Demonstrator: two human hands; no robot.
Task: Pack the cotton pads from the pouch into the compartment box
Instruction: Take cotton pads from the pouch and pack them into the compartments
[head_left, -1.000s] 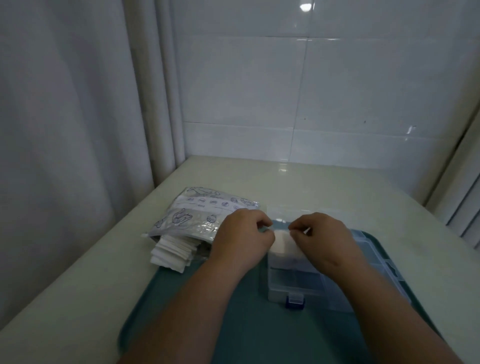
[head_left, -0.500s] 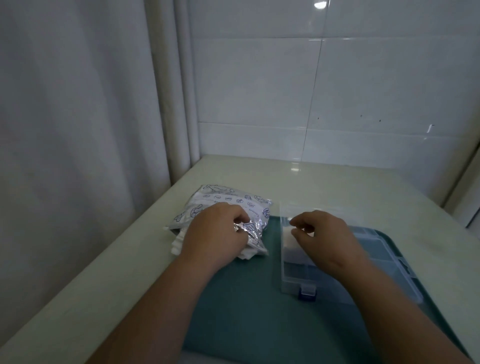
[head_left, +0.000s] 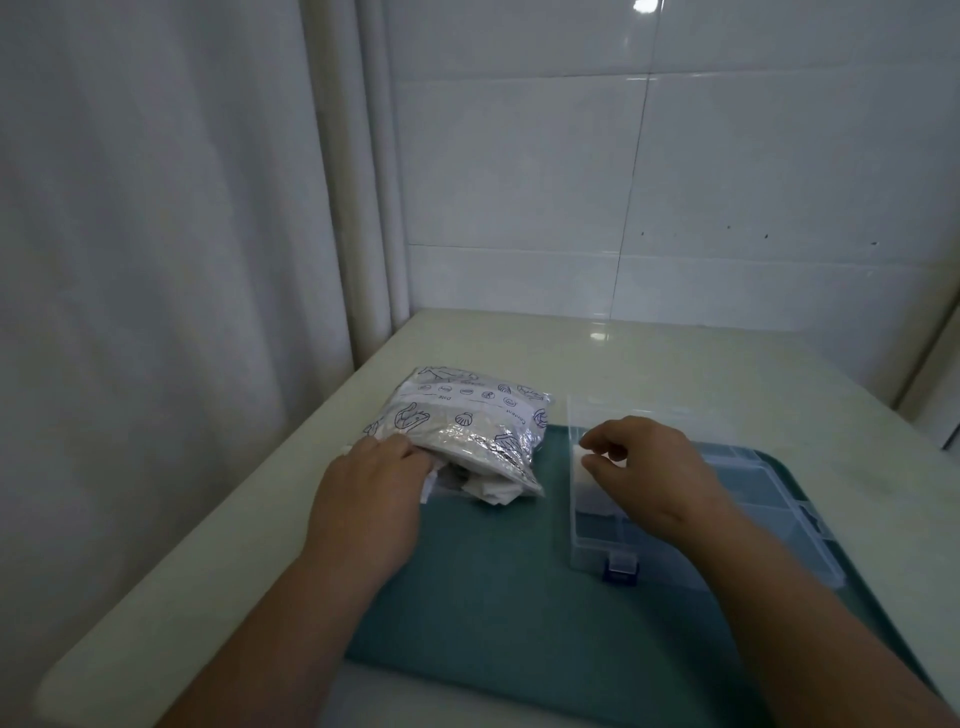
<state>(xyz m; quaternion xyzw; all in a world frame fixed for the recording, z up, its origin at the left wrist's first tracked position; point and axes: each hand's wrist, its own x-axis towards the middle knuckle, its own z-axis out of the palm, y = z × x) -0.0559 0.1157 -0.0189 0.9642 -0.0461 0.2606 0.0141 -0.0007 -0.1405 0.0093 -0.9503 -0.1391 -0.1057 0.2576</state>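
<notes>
My pouch (head_left: 467, 418) is crinkly, shiny plastic film, its cotton pads (head_left: 493, 491) soft and matt; the compartment box (head_left: 795, 525) is clear glossy plastic, the tray (head_left: 493, 597) matt, my desk (head_left: 649, 358) smooth, faintly glossy

The pouch (head_left: 467, 415) is printed in white and shiny silver, and dark blue line drawings of shells and sea creatures are scattered over it. The cotton pads (head_left: 496, 491) at its mouth are plain white, as is the cotton pad (head_left: 582, 475) at the compartment box (head_left: 779, 499), which is made of clear, colourless plastic and fitted with a dark blue latch (head_left: 619, 574). The tray (head_left: 493, 597) is coloured plain teal, the table (head_left: 649, 358) pale cream. The wall (head_left: 753, 182) is covered in glossy white tiles, and the curtain (head_left: 156, 234) is left plain off-white.
</notes>
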